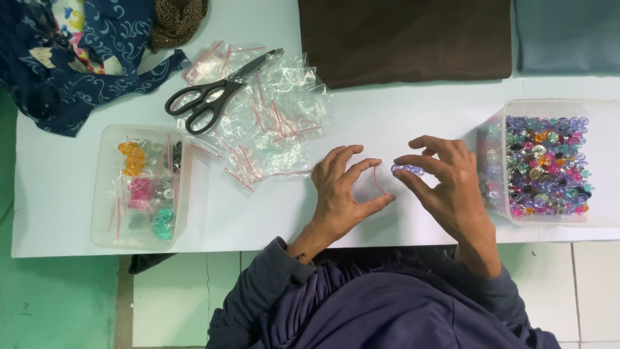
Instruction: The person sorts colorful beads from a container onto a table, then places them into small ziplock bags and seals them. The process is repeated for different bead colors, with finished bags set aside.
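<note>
A small clear plastic zip bag with a red seal strip (378, 181) is pinched at its mouth between the thumb and forefinger of the left hand (339, 194), the other fingers fanned loosely above. Just right of those fingertips, the right hand (445, 184) clamps thumb and forefinger on a few pale violet translucent beads (407, 169) at the bag's opening; its remaining fingers spread apart and curl over.

Beyond the right hand's knuckles sits a clear rectangular plastic tub (494, 129) heaped with mixed purple, pink, green and orange beads (546, 165). Up and left of the left fingertips lies a loose heap of empty clear zip bags with red strips (271, 116), with black-handled scissors (210, 97) resting on its upper edge. Further left, well apart, is a second clear plastic tub (103, 187) holding bagged orange, pink and teal beads (139, 187). All rest on a white tabletop (387, 116). Past the hands a folded brown cloth (403, 39) lies, and dark blue patterned fabric (84, 58) lies at the far left corner.
</note>
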